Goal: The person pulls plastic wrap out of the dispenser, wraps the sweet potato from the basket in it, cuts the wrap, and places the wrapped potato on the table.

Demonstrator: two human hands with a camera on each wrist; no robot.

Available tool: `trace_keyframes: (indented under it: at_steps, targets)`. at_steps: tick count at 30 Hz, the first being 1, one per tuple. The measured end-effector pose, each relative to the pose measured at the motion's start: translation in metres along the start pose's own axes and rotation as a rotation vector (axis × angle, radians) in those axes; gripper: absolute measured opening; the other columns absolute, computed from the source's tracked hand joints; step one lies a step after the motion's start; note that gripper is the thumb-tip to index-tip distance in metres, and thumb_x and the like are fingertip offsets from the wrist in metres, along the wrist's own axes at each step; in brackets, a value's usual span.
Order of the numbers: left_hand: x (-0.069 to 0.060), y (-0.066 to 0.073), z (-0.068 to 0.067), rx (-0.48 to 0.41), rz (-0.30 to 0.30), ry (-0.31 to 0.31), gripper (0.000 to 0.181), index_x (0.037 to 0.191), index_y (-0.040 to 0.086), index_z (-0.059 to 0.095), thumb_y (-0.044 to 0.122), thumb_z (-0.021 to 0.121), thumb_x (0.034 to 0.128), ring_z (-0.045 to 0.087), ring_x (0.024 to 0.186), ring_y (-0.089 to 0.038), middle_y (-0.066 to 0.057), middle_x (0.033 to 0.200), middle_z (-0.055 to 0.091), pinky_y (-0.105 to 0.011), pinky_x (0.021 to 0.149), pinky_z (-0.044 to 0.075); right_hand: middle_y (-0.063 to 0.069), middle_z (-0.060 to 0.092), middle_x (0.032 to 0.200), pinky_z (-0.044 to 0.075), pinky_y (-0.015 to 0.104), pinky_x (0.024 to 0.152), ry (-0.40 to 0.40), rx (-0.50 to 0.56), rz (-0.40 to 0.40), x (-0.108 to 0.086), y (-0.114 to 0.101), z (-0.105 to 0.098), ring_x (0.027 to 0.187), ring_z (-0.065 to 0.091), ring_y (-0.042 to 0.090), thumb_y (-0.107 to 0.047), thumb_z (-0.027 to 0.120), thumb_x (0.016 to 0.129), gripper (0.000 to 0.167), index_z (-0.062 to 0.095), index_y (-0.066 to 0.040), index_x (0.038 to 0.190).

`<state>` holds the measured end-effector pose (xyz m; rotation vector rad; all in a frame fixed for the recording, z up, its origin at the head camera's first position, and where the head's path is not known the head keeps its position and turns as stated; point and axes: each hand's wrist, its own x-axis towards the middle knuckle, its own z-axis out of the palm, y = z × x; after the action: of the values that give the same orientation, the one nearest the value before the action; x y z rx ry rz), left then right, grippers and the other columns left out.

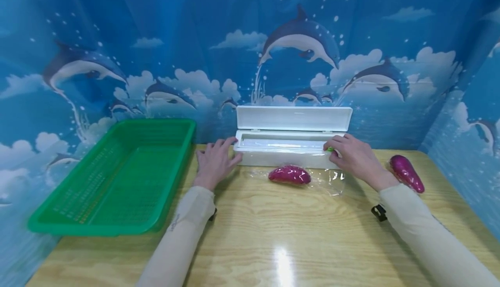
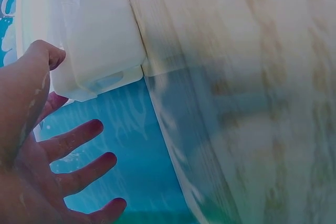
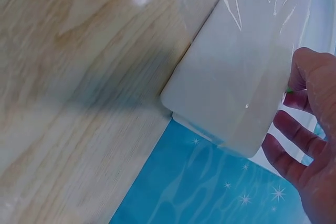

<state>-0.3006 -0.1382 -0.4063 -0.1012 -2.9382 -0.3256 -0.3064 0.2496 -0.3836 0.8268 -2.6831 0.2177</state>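
Note:
A white cling film dispenser (image 1: 285, 159) stands on the table with its lid (image 1: 294, 117) raised and a film roll (image 1: 281, 143) inside. Clear film (image 1: 332, 183) hangs over its front, with a shiny magenta elongated vegetable (image 1: 290, 175) on it. My left hand (image 1: 215, 161) is at the dispenser's left end. Its thumb and index finger touch the end, while the other fingers (image 2: 89, 174) spread apart. At the right end, my right hand (image 1: 355, 156) pinches a small green slide cutter (image 1: 330, 149) between thumb and index finger; the fingers mostly hide it.
To the left is a large green plastic basket (image 1: 164, 191) with perforated sides. Another magenta vegetable (image 1: 406, 173), glossy as if wrapped, lies by the right forearm. Behind the wooden table (image 1: 297, 230) hangs a blue dolphin-print curtain (image 1: 218, 61).

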Motion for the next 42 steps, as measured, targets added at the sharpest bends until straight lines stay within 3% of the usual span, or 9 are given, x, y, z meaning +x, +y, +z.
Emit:
trace_keyframes:
  at_steps: [7,15,23,29,34,37,39,42]
  targets:
    - [0.000,0.000,0.000,0.003,0.008,0.010,0.058,0.150,0.033,0.046,0.059,0.052,0.0989,0.055,0.128,-0.043,-0.011,0.148,0.057,-0.079,0.105,0.036,0.004,0.073,0.099,0.039,0.028,0.054,-0.019,-0.003,0.089,-0.013,0.015,-0.005,0.083,0.055,0.022,-0.006,0.070,0.089,0.020,0.073,-0.014,0.107]
    - [0.000,0.000,0.001,-0.006,0.010,0.007,0.059,0.151,0.033,0.045,0.059,0.052,0.0988,0.055,0.129,-0.043,-0.012,0.148,0.056,-0.079,0.104,0.037,0.005,0.072,0.098,0.049,0.040,0.069,-0.024,0.030,0.051,-0.017,0.025,-0.006,0.090,0.061,0.026,-0.003,0.070,0.088,0.023,0.073,-0.011,0.109]
    - [0.000,-0.001,0.001,-0.015,0.014,0.017,0.060,0.151,0.033,0.046,0.060,0.052,0.0984,0.055,0.127,-0.043,-0.012,0.147,0.058,-0.079,0.103,0.039,0.002,0.067,0.089,0.048,0.041,0.071,-0.004,0.052,0.036,-0.018,0.027,-0.006,0.086,0.059,0.024,0.000,0.069,0.085,0.022,0.072,-0.008,0.106]
    - [0.000,0.000,0.001,-0.020,0.021,0.016,0.059,0.151,0.032,0.046,0.058,0.054,0.0989,0.056,0.127,-0.043,-0.012,0.148,0.057,-0.079,0.103,0.039,0.006,0.067,0.092,0.052,0.037,0.068,0.051,0.104,0.070,-0.026,0.034,-0.004,0.079,0.061,0.018,0.005,0.067,0.085,0.020,0.071,-0.007,0.100]
    - [0.003,0.001,0.000,-0.016,0.029,0.020,0.058,0.151,0.032,0.046,0.057,0.053,0.0993,0.057,0.126,-0.042,-0.012,0.148,0.057,-0.078,0.102,0.040,0.006,0.067,0.094,0.060,0.035,0.068,0.132,0.123,0.046,-0.032,0.039,-0.001,0.075,0.060,0.012,0.008,0.067,0.084,0.024,0.073,-0.008,0.100]
    - [0.003,0.001,0.001,-0.031,0.027,0.010,0.057,0.151,0.031,0.046,0.056,0.052,0.0999,0.056,0.128,-0.042,-0.012,0.150,0.056,-0.078,0.104,0.039,0.011,0.066,0.101,0.056,0.034,0.063,0.136,0.154,0.052,-0.038,0.038,-0.001,0.076,0.057,0.017,0.005,0.066,0.087,0.027,0.073,-0.006,0.110]
    - [0.002,0.000,0.001,-0.048,0.019,-0.006,0.057,0.152,0.031,0.045,0.054,0.051,0.1007,0.054,0.132,-0.042,-0.012,0.152,0.054,-0.079,0.106,0.036,0.016,0.064,0.108,0.056,0.042,0.068,0.131,0.166,0.080,-0.044,0.036,-0.001,0.085,0.058,0.026,0.000,0.067,0.089,0.030,0.071,-0.005,0.118]
    - [-0.001,0.000,0.002,-0.071,0.004,-0.019,0.057,0.153,0.029,0.046,0.053,0.051,0.1013,0.051,0.136,-0.042,-0.013,0.153,0.051,-0.080,0.107,0.033,0.023,0.061,0.116,0.055,0.053,0.070,0.171,0.136,0.058,-0.050,0.031,0.002,0.102,0.057,0.040,-0.010,0.075,0.086,0.038,0.069,-0.005,0.123]
